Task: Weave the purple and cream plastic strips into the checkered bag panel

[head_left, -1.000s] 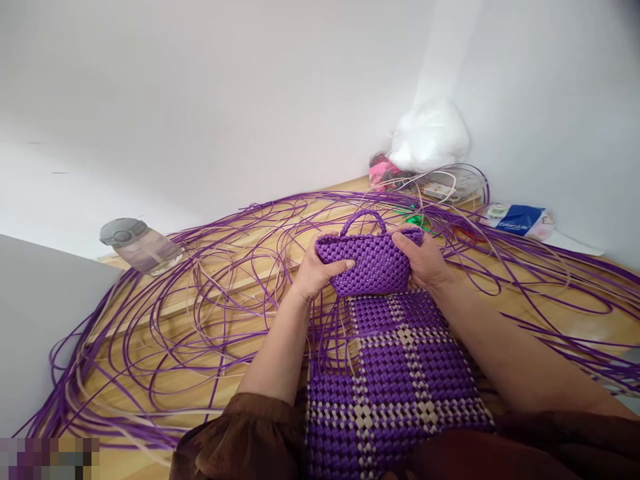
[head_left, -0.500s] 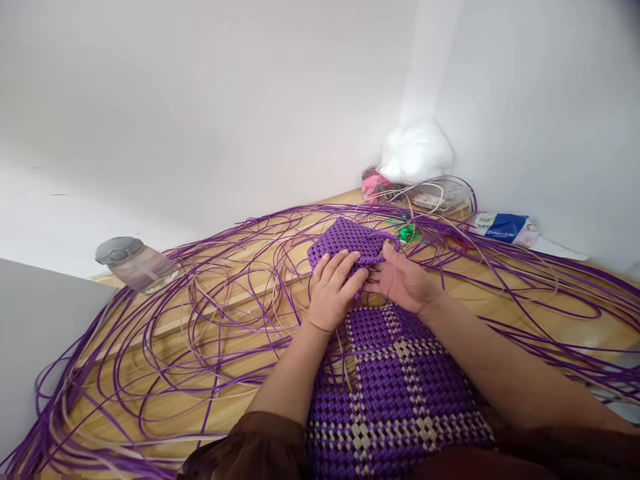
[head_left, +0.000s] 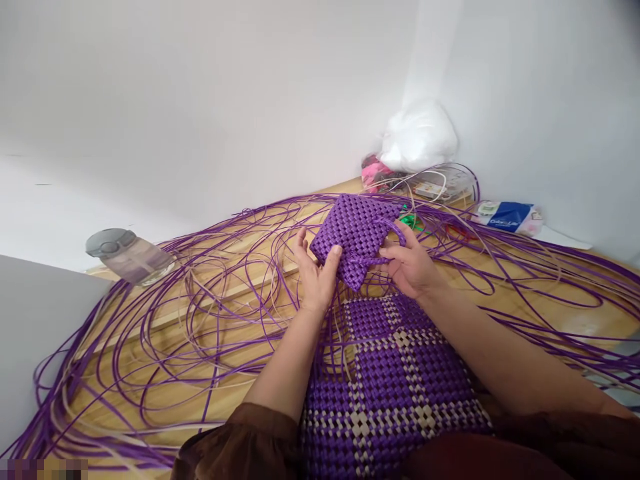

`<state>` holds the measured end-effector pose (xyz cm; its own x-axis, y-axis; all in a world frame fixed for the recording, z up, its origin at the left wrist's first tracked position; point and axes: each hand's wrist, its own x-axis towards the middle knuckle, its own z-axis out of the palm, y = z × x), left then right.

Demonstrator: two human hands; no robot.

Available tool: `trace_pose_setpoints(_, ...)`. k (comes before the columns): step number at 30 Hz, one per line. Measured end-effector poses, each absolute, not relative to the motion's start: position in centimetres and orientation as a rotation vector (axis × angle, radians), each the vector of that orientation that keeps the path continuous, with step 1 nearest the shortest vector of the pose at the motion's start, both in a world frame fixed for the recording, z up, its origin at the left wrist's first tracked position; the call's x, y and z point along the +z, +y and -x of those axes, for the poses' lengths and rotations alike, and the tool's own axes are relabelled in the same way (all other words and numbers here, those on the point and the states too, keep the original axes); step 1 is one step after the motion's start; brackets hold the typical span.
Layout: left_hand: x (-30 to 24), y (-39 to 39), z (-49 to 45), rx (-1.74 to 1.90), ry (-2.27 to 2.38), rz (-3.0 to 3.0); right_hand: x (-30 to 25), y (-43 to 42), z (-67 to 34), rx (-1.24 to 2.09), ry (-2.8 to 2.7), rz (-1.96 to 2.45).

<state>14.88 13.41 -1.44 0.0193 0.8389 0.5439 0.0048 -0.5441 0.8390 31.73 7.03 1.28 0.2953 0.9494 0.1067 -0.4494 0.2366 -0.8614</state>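
A small purple woven bag with a looped handle is held up between my two hands. My left hand grips its left side, the thumb on the near face and the fingers partly behind. At the right, my right hand has its fingers closed on the handle loop. Below the bag, a larger purple and cream woven panel lies close to my body, with loose strands running out from its edges.
Long purple and cream strands spread over the wooden table. A clear bottle with a grey lid stands at the left. Towards the back right are a white plastic bag, a blue-and-white packet and green ribbon.
The small bag has been raised and turned so more of its face shows. My left hand has shifted from lying over it to gripping its left side.
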Motion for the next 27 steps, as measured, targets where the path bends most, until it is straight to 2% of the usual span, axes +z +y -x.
trace_pose_setpoints(3,-1.3,13.3,-15.5,1.379,0.802,-1.161,1.1,7.0,-31.4,1.057,-0.812,0.802)
trace_pose_setpoints(6,-1.2,13.0,-16.3,1.308,0.729,-0.975,1.0,6.9,-31.2,1.053,-0.868,0.796)
trace_pose_setpoints(14,-1.2,13.3,-16.3,1.421,0.767,-0.954,1.4,6.6,-31.2,1.091,-0.918,1.118)
trace_pose_setpoints(21,-1.3,12.8,-16.5,1.335,0.704,-0.898,1.6,6.2,-30.5,1.12,-0.957,1.098)
trace_pose_setpoints(27,-2.5,13.5,-16.2,1.581,0.837,-1.157,1.6,6.4,-31.0,1.093,-0.878,1.185)
